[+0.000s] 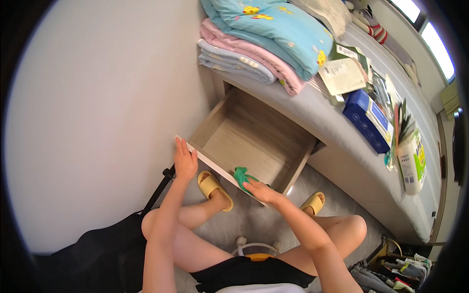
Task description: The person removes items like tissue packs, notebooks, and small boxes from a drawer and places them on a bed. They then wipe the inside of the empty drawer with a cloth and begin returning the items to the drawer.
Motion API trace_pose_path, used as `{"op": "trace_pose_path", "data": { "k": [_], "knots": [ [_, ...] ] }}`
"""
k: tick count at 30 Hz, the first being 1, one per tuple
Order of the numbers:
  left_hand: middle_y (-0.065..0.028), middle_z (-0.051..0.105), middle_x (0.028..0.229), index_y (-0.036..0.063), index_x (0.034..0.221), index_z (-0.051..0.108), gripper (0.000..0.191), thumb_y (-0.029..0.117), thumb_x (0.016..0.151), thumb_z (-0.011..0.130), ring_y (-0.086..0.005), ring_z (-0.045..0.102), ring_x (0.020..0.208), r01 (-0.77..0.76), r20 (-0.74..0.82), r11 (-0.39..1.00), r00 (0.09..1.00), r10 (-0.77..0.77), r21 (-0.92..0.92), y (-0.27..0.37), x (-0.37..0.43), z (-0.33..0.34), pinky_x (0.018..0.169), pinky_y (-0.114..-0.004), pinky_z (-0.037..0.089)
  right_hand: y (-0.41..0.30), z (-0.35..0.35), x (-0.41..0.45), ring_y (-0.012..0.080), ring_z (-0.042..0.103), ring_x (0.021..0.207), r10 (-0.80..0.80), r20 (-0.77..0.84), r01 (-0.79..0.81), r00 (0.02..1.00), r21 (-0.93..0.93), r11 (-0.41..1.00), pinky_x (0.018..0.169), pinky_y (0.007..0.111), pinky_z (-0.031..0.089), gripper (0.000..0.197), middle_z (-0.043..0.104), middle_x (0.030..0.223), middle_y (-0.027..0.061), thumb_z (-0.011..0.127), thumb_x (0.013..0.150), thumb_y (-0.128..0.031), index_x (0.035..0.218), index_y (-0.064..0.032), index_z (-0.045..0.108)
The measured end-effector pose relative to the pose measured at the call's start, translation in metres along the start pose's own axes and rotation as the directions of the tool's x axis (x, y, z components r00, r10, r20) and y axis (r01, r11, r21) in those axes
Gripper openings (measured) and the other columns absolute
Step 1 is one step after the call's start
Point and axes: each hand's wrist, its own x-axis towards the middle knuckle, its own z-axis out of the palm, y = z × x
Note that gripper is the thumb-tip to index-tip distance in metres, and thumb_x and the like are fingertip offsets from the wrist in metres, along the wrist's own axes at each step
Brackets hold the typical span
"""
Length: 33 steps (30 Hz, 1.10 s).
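A wood-grain drawer (253, 137) is pulled out from the base of a bed, with nothing lying on its visible floor. My left hand (185, 161) rests against the left end of the drawer's pale front panel (216, 166), fingers extended and holding nothing. Near the right end of that panel, my right hand (261, 191) grips a crumpled green cloth (241, 176). The cloth hangs over the panel's top edge into the drawer, and part of it is hidden under the hand.
Folded quilts (271, 40) are stacked on the grey-covered bed (322, 113). Beside them lie flat packets (342, 75), a blue tissue pack (366, 121) and a white-green roll pack (412, 163). A plain wall (102, 110) borders the left. A box of clothes (399, 269) stands at lower right.
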Motion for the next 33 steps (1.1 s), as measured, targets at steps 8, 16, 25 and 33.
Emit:
{"op": "trace_pose_path", "data": {
  "k": [8, 16, 25, 33],
  "knots": [
    [-0.0253, 0.01, 0.143, -0.0078, 0.135, 0.012, 0.067, 0.027, 0.087, 0.043, -0.04, 0.019, 0.129, 0.041, 0.176, 0.998, 0.984, -0.033, -0.039, 0.015, -0.001, -0.009, 0.103, -0.047, 0.021, -0.063, 0.011, 0.155, 0.0287, 0.003, 0.135, -0.122, 0.19, 0.1, 0.974, 0.12, 0.988, 0.11, 0.036, 0.004, 0.069, 0.011, 0.145, 0.0182, 0.025, 0.09, -0.056, 0.138, -0.0071, 0.023],
    [-0.0232, 0.01, 0.143, -0.0077, 0.134, 0.017, 0.065, 0.032, 0.088, 0.041, -0.0378, 0.022, 0.129, 0.086, 0.18, 0.994, 0.981, -0.074, -0.062, 0.013, -0.001, -0.008, 0.102, -0.048, 0.023, -0.063, 0.018, 0.165, 0.0252, 0.008, 0.135, -0.143, 0.186, 0.126, 0.972, 0.1, 0.987, 0.109, 0.032, 0.008, 0.071, 0.01, 0.146, 0.0147, 0.027, 0.091, -0.053, 0.139, -0.0032, 0.015],
    [-0.0194, 0.009, 0.145, -0.004, 0.136, 0.017, 0.063, 0.035, 0.09, 0.037, -0.0359, 0.023, 0.129, 0.081, 0.179, 0.996, 0.981, -0.072, -0.043, 0.008, -0.001, -0.012, 0.099, -0.05, 0.027, 0.016, -0.01, -0.015, 0.0318, 0.021, 0.131, -0.196, 0.112, 0.203, 0.974, -0.049, 0.978, 0.107, 0.036, 0.018, 0.056, 0.022, 0.142, 0.0195, 0.04, 0.092, -0.039, 0.137, -0.008, 0.027],
    [-0.0209, 0.021, 0.141, -0.0009, 0.134, 0.026, 0.05, 0.023, 0.091, 0.039, -0.0356, 0.031, 0.125, 0.206, 0.045, 0.87, 0.977, -0.208, -0.448, 0.016, -0.022, -0.007, 0.1, -0.038, 0.03, -0.036, 0.023, 0.02, 0.0337, 0.05, 0.106, -0.428, -0.138, 0.282, 0.893, -0.568, 0.773, 0.085, 0.039, 0.044, 0.051, 0.043, 0.128, 0.0135, 0.053, 0.083, -0.017, 0.131, -0.018, 0.037]
  ]
}}
